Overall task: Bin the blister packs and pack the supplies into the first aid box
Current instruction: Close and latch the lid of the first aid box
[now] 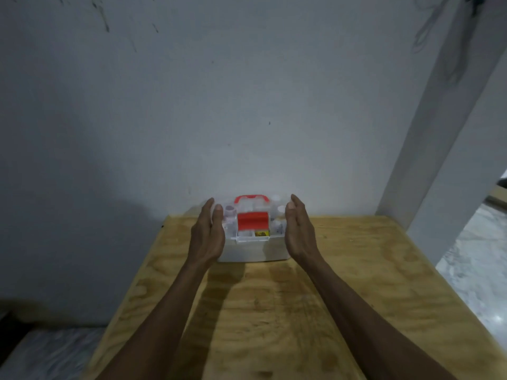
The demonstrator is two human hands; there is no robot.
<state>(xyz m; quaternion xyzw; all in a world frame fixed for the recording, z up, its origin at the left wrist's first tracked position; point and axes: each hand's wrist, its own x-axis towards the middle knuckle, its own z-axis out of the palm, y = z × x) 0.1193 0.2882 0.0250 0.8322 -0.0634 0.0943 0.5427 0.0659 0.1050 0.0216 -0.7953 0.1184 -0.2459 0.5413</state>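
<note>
A white first aid box (252, 250) with a clear lid and a red handle (251, 200) stands at the far edge of the wooden table, against the wall. Through the lid I see small white bottles and a yellow packet. My left hand (208, 234) lies flat against the box's left side, fingers straight. My right hand (297, 231) stands just off the box's right side, fingers straight and together, and whether it touches the box I cannot tell. No blister packs are in view.
The wooden table (274, 311) runs from the wall toward me. A grey wall rises right behind the box. A white pillar (439, 133) stands at the table's far right corner. Pale floor (477, 256) shows to the right and at the lower left.
</note>
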